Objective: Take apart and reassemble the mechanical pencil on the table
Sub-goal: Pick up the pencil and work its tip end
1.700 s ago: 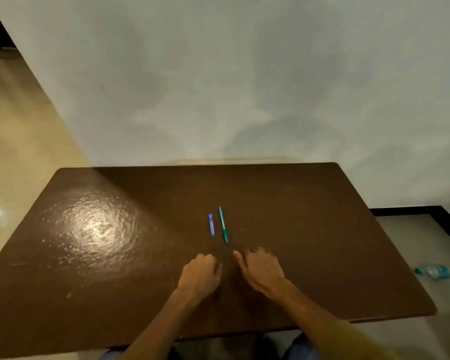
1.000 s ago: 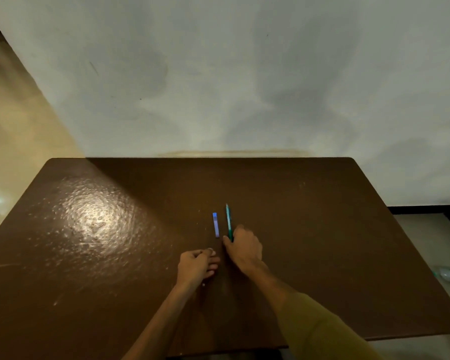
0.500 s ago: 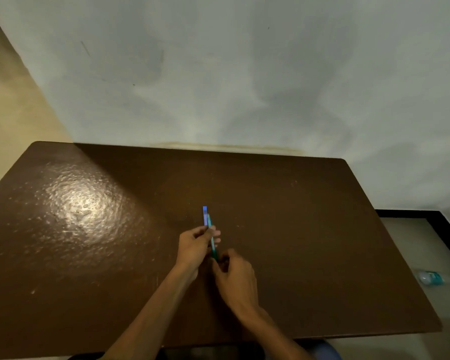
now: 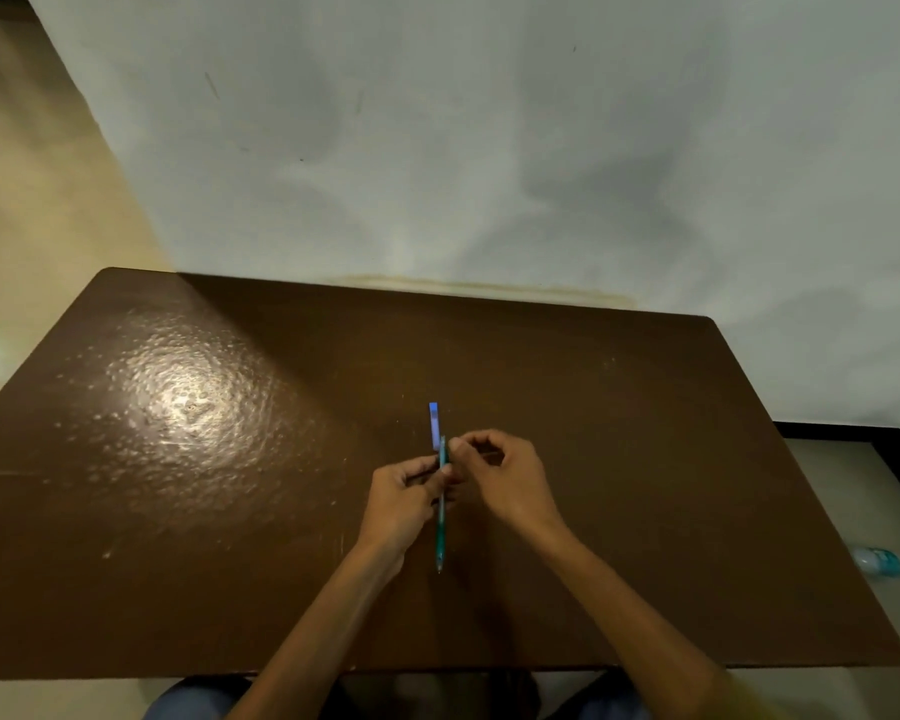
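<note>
Above the middle of the dark brown glossy wooden table (image 4: 645, 459), both bare hands meet around a slim green plastic mechanical pencil (image 4: 441, 517). It is lifted off the surface and runs nearly straight toward and away from the person, its pointed tip nearest the body and its far end up between the fingers. The left hand (image 4: 404, 504) is closed on the pencil's upper half, thumb and fingers pinching the barrel from the left, so most of the green shaft hangs free below the grip, beside the left wrist. The right hand (image 4: 510, 475) comes in from the right with its fingers curled, thumb and forefinger brought together at the pencil's far end just above the left hand's pinch; whether they actually clamp the end or only touch it cannot be told at this scale. The two sets of fingertips are touching or almost touching there.

Just beyond the hands, a small blue rectangular stick-shaped case (image 4: 433, 424) lies on the table, its long side running roughly in line with the pencil; its near end is hidden behind the fingertips. Bright light glares off the table's left part. Off the table's right edge, a clear plastic bottle with a teal label (image 4: 881, 560) lies on the pale floor. A plain whitish wall stands behind the table.
</note>
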